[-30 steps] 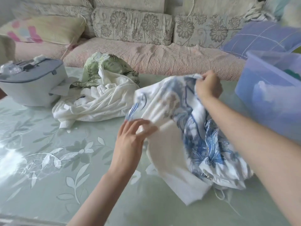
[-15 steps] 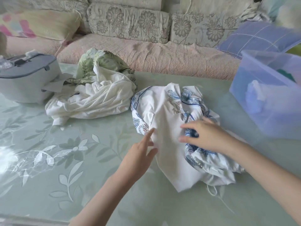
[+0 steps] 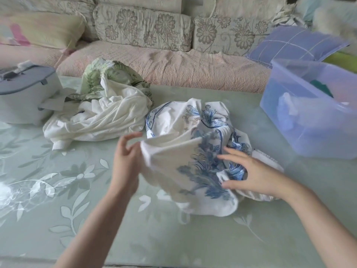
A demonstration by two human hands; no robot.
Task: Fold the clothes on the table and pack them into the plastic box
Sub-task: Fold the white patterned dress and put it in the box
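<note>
A white garment with blue flower print lies crumpled on the middle of the table, between my hands. My left hand pinches its left edge and holds a flap of it raised off the table. My right hand lies over the garment's right side with fingers spread, touching the cloth. To the left is a pile with a white ribbed garment and a green leaf-print garment on top. The translucent blue plastic box stands at the right and holds some clothes.
A grey and white appliance stands at the table's left edge. The table has a pale green floral cover. Behind it runs a sofa with a purple pillow.
The garment went from held up in the air to lying on the table. My left hand has since taken its left edge and lifted a flap; my right hand spread over the right side.
</note>
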